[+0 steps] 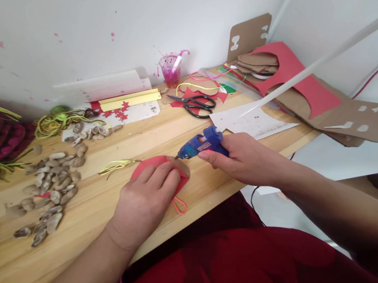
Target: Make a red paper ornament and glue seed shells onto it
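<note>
My left hand [147,194] lies flat, fingers together, pressing down a red paper disc [149,165] on the wooden table [114,212]. A brown cardboard disc [182,166] shows at the red disc's right edge, and an orange loop [179,205] sticks out below my hand. My right hand [246,158] grips a blue hot glue gun [200,144], finger on its trigger. The gun's nozzle points left and touches the edge of the cardboard disc.
Several flat grey-brown seeds or pods [49,184] lie spread on the left. Black scissors [197,105], a pink cup [170,69], a gold ruler [129,100], yellow-green strings [58,122] and red paper stars sit at the back. Cardboard and red sheets [311,92] overhang the right edge.
</note>
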A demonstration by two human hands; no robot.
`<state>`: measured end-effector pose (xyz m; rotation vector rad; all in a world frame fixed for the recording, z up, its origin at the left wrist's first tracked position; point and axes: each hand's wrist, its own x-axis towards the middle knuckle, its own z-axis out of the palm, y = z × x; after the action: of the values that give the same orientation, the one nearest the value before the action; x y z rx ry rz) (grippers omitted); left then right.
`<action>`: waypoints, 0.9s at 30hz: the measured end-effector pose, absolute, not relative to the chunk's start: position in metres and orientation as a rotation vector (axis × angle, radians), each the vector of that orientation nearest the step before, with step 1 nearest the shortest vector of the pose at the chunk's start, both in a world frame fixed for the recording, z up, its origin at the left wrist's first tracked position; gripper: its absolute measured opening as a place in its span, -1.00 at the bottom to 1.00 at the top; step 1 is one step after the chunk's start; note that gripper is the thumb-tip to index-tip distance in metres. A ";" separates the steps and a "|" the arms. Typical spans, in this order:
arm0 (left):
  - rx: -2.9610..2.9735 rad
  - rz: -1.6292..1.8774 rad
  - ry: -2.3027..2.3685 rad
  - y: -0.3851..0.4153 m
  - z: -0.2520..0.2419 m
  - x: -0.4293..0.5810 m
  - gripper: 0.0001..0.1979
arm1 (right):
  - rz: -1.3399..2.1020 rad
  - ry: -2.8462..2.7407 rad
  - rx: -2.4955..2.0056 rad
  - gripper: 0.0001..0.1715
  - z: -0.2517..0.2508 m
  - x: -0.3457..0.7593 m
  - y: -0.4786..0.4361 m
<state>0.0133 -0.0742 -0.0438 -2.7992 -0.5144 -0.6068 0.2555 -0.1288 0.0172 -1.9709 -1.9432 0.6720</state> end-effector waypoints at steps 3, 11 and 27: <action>-2.803 -0.602 -0.516 -0.074 -0.043 0.013 -0.85 | 0.661 -1.957 -1.952 -0.54 0.017 0.254 -0.128; -2.812 -0.617 -0.520 -0.074 -0.045 0.013 -0.83 | 0.670 -1.950 -1.958 -0.56 0.019 0.256 -0.132; -2.808 -0.648 -0.515 -0.072 -0.047 0.011 -0.82 | 0.724 -1.954 -1.925 -0.54 0.019 0.263 -0.146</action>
<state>0.0115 -0.0722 -0.0474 -2.8079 -0.5151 -0.6477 0.2631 -0.1461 0.0186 -1.9251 -1.9537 0.7239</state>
